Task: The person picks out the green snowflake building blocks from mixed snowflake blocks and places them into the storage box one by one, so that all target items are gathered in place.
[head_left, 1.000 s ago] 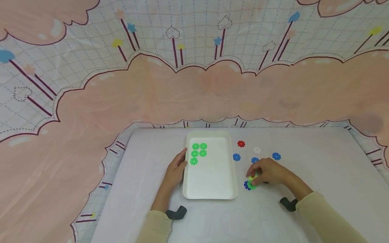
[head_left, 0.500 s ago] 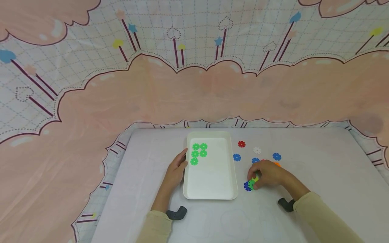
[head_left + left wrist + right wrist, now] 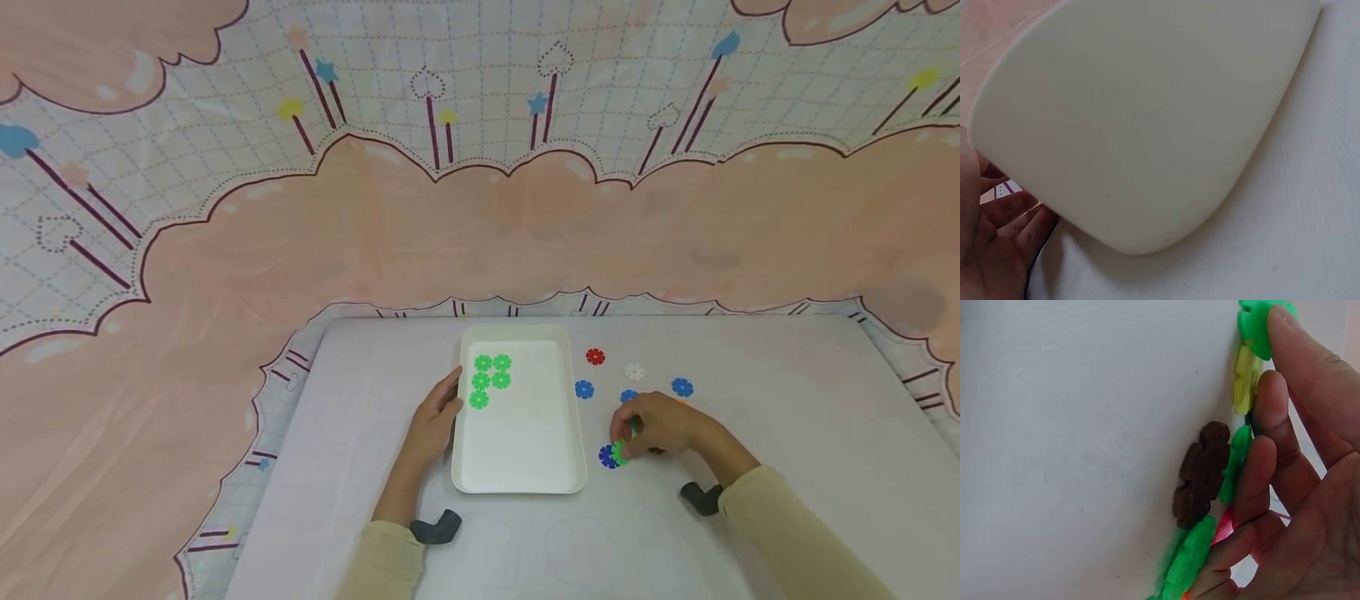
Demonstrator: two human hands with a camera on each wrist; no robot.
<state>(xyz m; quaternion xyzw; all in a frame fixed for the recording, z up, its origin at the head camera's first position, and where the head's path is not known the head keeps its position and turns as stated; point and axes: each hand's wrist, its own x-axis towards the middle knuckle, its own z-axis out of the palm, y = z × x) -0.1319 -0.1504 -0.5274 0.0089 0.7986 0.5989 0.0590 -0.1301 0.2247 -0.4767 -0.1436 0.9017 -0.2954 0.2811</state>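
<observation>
My left hand holds the left edge of a white tray; its fingers also show at the edge of the tray in the left wrist view. Five-piece groups aside, several green flower-shaped snowflake discs lie in the tray's far left part. My right hand is over loose discs right of the tray, thumb and forefinger at a green snowflake disc. That disc overlaps a dark blue disc. In the right wrist view the thumb lies on the green disc, beside a yellow disc.
A brown disc and another green disc lie under the right hand. Beyond it are a red disc, a white disc and blue discs. All rest on a white-covered table.
My right hand shifts slightly among the discs, and the yellow disc seen under its fingers is now hidden in the head view. My left hand stays at the tray.
</observation>
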